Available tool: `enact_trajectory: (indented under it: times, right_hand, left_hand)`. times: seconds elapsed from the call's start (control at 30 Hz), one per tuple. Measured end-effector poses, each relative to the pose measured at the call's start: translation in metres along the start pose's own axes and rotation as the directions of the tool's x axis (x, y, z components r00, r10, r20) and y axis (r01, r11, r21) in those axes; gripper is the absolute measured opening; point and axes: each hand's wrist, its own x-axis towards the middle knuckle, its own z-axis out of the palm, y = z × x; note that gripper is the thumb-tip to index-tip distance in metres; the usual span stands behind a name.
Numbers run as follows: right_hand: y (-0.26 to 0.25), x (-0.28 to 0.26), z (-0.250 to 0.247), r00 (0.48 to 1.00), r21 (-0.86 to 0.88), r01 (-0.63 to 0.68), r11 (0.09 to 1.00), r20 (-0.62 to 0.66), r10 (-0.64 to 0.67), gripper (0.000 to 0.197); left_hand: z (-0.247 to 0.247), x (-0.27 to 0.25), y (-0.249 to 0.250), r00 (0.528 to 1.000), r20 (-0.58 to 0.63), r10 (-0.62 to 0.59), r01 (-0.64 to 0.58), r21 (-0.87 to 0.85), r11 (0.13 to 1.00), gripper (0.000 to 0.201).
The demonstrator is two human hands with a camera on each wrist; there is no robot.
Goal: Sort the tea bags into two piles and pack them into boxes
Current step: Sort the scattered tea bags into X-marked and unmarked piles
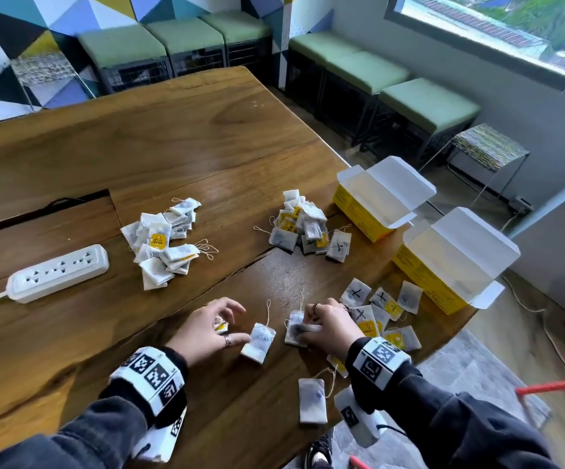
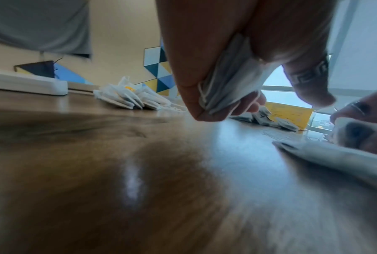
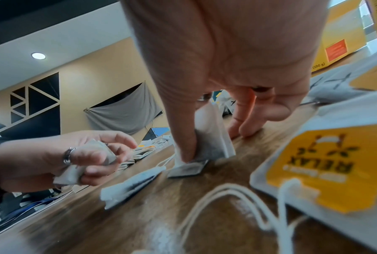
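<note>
White tea bag (image 2: pixel 230 80) half-hidden in left hand (image 2: pixel 226 51)

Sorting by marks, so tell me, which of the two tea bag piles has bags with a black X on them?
The right-hand pile, nearer the yellow boxes; a bag at its edge bears an X, while the left pile shows none.

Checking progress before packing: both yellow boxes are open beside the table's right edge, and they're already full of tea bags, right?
Not quite. The head view shows both yellow boxes open and still empty. The tea bags lie in piles on the table.

Box (image 1: pixel 457 262) interiors too glary
</note>
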Motion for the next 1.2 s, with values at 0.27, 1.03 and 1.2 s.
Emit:
enact_trajectory:
  times: [0.27, 1.03, 1.2]
  right_hand:
    - [-0.009, 0.006, 0.001, 0.999, 0.016, 0.035, 0.999, -0.005, -0.035, 0.023]
    - [-0.027, 0.001, -0.023, 0.971, -0.007, 0.213, 0.977, 0.114, -0.211, 0.026]
    - [-0.021, -0.033, -0.045, 0.867, -0.004, 0.308, 0.951, 0.414, -0.278, 0.021]
  left_hand:
    - [0.019, -0.004, 0.009, 0.973, -0.046, -0.227, 0.232, 0.174, 0.957, 0.04]
    - [0.038, 0.007, 0.028, 0.951, 0.005, -0.309, 0.306, 0.127, 0.944, 0.019]
    - [0.043, 0.005, 0.029, 0.97, -0.059, -0.237, 0.243, 0.125, 0.962, 0.024]
